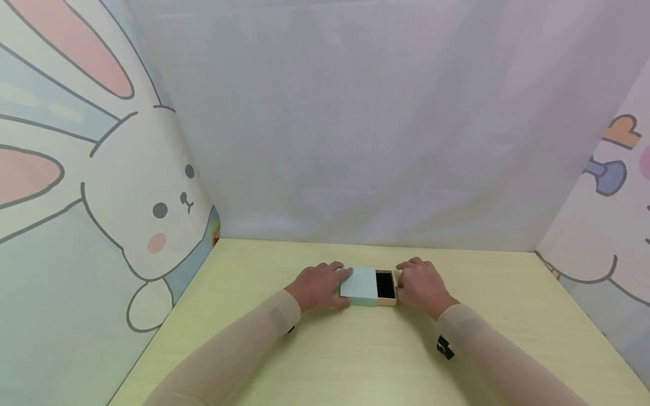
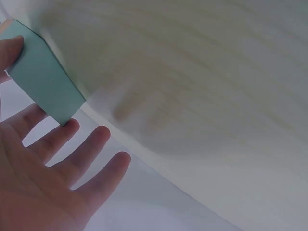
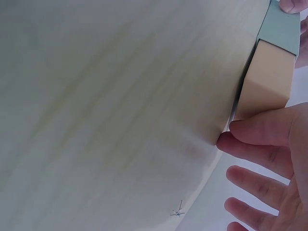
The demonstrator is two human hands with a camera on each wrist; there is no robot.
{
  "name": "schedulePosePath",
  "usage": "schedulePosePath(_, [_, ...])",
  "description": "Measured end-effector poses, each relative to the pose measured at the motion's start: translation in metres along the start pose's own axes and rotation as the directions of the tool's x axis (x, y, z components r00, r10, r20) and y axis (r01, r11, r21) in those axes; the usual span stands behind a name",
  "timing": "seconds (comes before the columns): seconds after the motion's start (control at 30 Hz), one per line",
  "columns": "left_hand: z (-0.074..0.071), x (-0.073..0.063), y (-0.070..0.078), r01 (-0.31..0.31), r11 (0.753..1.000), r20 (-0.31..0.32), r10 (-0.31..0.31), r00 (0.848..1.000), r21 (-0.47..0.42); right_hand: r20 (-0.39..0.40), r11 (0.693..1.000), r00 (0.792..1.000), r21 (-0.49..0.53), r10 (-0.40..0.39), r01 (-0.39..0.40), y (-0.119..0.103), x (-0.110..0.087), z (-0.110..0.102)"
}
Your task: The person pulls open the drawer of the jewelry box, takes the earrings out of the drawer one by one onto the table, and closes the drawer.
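A small drawer box lies on the table, its pale mint-green sleeve (image 1: 359, 283) on the left and its tan inner drawer (image 1: 387, 301) partly out to the right, showing a black inside. My left hand (image 1: 319, 286) grips the sleeve's left end, thumb on the near side and fingers at the far side. In the left wrist view, the thumb rests against the green side wall (image 2: 45, 79), with some fingers spread. At the drawer's right end is my right hand (image 1: 421, 286). In the right wrist view, its thumb and index finger pinch at the drawer's tan end (image 3: 264, 82), other fingers apart.
The light wood-grain table (image 1: 325, 355) runs back to a pale curtain-like wall (image 1: 355, 124). Side panels carry cartoon prints, a rabbit (image 1: 147, 169) on the left among them. A dark wrist device (image 1: 444, 347) shows under the right sleeve.
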State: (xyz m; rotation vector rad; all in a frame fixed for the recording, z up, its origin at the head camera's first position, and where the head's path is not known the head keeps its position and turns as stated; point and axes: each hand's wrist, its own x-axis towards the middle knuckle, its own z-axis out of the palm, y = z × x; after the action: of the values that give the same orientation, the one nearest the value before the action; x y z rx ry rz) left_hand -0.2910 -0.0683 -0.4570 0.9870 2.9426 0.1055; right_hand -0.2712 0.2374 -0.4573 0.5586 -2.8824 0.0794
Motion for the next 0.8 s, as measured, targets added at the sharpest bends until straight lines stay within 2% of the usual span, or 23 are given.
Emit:
schedulePosePath(0.57, [0.0027,-0.0007,-0.0021,0.002,1.000,-0.002,-0.002,1.000,-0.002,-0.002,1.000,1.000,-0.015,-0.005,0.005,0.0010,0.0012,0.0068])
schedulePosePath(0.8, [0.0023,-0.0011,-0.0015,-0.004,1.000,-0.013,0.004,1.000,-0.005,-0.035,1.000,0.999,-0.020,-0.024,0.023,-0.0012,0.0002,0.0068])
